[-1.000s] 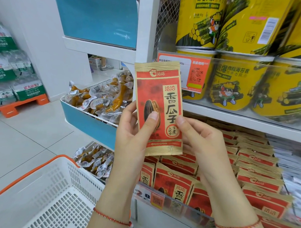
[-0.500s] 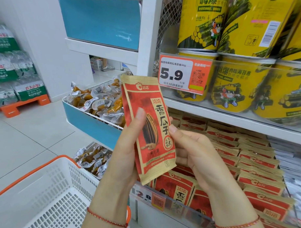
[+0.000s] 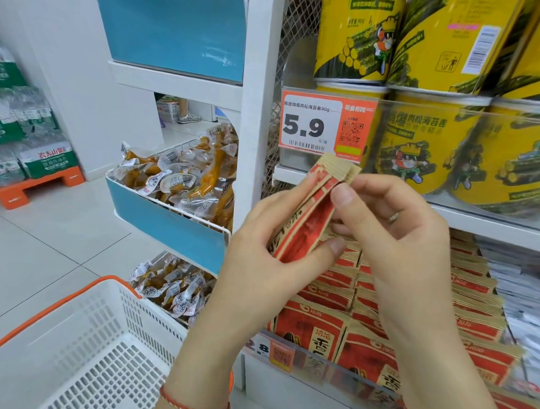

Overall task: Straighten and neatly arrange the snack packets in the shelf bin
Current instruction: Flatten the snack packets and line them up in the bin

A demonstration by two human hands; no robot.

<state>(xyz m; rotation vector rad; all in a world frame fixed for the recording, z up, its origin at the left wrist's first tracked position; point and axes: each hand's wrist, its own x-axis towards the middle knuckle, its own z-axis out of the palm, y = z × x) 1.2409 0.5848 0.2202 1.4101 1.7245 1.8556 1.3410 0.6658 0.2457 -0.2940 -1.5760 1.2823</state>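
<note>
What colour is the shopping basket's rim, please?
Orange, on the white basket; head view.

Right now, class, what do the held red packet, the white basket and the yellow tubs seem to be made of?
Held packet: looks like matte kraft-style paper, tan ribbed top edge, no glare; any lining is hidden.
White basket: apparently moulded plastic, with a regular slotted grid and an orange rim.
Yellow tubs: a glossy printed wrap reflects light; whether card or plastic underneath, I cannot tell.
</note>
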